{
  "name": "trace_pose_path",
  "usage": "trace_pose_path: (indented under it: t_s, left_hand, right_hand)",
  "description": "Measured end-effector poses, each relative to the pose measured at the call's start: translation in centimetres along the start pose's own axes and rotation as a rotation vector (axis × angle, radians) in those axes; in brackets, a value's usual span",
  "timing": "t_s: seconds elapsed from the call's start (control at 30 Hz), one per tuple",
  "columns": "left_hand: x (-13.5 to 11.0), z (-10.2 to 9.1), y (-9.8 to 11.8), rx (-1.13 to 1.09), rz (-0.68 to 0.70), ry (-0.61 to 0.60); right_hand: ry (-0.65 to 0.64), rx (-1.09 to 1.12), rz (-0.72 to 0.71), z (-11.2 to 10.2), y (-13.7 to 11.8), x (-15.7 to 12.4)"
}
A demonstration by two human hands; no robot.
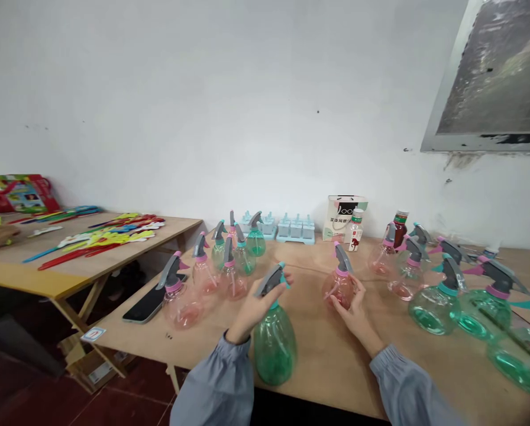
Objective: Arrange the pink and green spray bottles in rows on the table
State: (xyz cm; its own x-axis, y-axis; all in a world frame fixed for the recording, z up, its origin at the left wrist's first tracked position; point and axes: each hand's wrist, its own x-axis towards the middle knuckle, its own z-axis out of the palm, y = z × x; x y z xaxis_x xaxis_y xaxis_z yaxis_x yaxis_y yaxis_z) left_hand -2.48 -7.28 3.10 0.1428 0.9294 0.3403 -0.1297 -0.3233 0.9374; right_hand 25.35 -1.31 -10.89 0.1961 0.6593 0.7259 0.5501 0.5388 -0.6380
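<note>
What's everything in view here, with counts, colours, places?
Round plastic spray bottles: at least fourteen, pink or green, centre, sides
Wooden tables: two, brown, front, left
Blocky plastic trays: two, light blue, back
Printed paper carton: one, white, back
Labelled bottle: one, white, before carton
Capped bottle: one, dark red, back right
Flat phone: one, black, left
Flat pieces: uncounted, multicoloured, left table
Printed bag: one, multicoloured, far left
Small sticker: one, white, table corner
Labelled box: one, brown, lower left
Framed panel: one, grey, upper right
Wall: one, white, behind
Left hand: one, bare, on green bottle
Right hand: one, bare, on pink bottle
Sleeves: two, blue-grey, wrists
</note>
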Motion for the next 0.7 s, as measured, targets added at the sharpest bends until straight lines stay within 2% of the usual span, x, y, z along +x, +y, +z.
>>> trace_pose_path:
  t_s: [0.07,0.13,0.23,0.33,0.43,0.6,0.63,0.7]
  left_hand:
    - [-1.0,-2.0,0.6,0.159,0.064,0.063]
    - [-1.8,-4.4,0.6,0.273,0.119,0.198]
    - [-2.3,-7.8,-0.4,0.386,0.169,0.446]
    - [-1.9,-10.0,-1.9,0.413,0.228,0.615]
    - [-0.7,-10.7,-3.4,0.430,0.302,0.776]
    - [0.6,-10.3,-4.6,0.445,0.394,1.006]
    - [0.5,-10.2,-4.7,0.430,0.421,1.005]
    - [-0.4,-9.8,-5.0,0.426,0.437,0.868]
  right_hand:
    - [0.014,-0.009,-0.014,0.0,0.0,0.1]
    - [0.054,-0.040,-0.040,0.0,-0.1,0.2]
    - [0.131,-0.130,-0.075,-0.1,-0.1,0.3]
    - [0.129,-0.185,-0.073,-0.3,-0.2,0.4]
    - [0.067,-0.193,-0.060,-0.5,-0.2,0.3]
    - [-0.012,-0.070,0.007,-0.3,0.0,-0.1]
    - [-0.044,-0.030,0.041,-0.3,0.0,-0.2]
    - [-0.109,0.049,0.100,-0.3,-0.2,-0.4]
